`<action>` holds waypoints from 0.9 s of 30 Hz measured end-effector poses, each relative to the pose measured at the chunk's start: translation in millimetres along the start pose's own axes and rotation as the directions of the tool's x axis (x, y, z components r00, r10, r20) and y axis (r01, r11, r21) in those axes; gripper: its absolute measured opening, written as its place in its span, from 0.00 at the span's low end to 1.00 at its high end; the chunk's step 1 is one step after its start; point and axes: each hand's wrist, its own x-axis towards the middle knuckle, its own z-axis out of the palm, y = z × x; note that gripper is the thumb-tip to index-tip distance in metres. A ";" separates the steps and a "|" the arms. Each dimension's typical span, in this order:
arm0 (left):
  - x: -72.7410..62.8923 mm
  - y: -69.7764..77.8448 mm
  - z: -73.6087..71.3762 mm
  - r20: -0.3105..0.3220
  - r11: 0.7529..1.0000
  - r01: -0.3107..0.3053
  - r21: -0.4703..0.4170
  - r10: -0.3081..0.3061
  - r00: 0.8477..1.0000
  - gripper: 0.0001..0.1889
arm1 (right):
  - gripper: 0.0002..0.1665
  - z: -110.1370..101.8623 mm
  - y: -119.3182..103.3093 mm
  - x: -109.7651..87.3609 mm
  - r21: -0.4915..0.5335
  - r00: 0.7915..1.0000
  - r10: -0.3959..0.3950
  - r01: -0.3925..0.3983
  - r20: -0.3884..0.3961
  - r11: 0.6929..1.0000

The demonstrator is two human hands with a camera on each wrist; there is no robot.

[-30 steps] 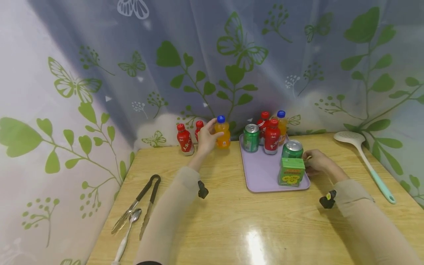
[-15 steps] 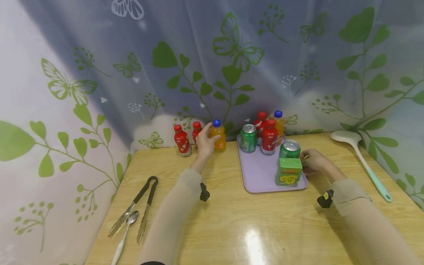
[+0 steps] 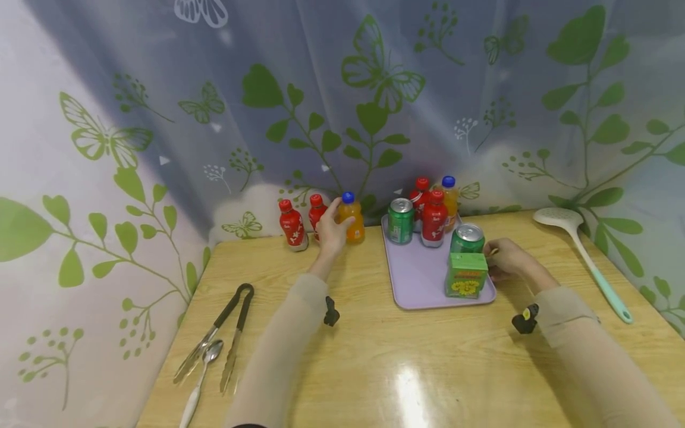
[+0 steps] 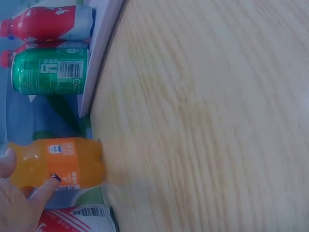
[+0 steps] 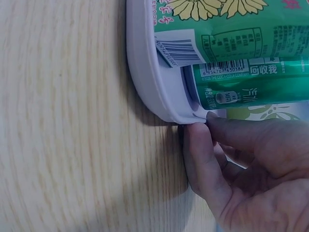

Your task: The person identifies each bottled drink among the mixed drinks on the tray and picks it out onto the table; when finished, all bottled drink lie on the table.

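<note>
My left hand (image 3: 332, 235) is beside an orange soda bottle (image 3: 354, 223) with a blue cap, upright at the back of the table. Its thumb overlaps the bottle's label in the left wrist view, but the fingers are spread and not wrapped round it. Two red bottles (image 3: 293, 226) stand just left, one partly behind the hand. My right hand (image 5: 256, 169) pinches the rim of the lilac tray (image 3: 417, 279) at its right side. On the tray are a green drink carton (image 3: 467, 276), two green soda cans (image 3: 401, 221), two red bottles (image 3: 434, 220) and another orange soda bottle (image 3: 451, 199).
Black-handled tongs (image 3: 238, 309) and a spoon (image 3: 200, 380) lie at the table's left. A slotted turner-like skimmer (image 3: 583, 249) with a mint handle lies at the right. A patterned curtain (image 3: 299, 119) hangs behind the wooden table (image 3: 342, 368).
My left hand has loosened and drawn slightly left from the orange soda bottle, its fingers leaving the cap area. The right hand stays at the tray's rim. The head view has shifted slightly.
</note>
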 end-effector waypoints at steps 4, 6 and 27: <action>0.4 -2.3 -0.4 -0.006 1.000 0.001 -0.006 -0.001 1.000 0.31 | 0.02 -0.6 -3.0 0.2 -0.017 1.000 -0.005 0.005 0.000 1.000; -0.1 -3.2 -0.4 -0.007 1.000 0.000 0.003 0.000 1.000 0.31 | 0.03 -0.8 -2.8 0.7 -0.020 1.000 -0.005 0.005 0.002 1.000; -2.6 70.9 -41.2 0.136 0.994 -0.111 0.009 0.109 0.985 0.33 | 0.03 -0.1 -1.1 -1.7 -0.037 1.000 -0.017 0.017 0.002 0.999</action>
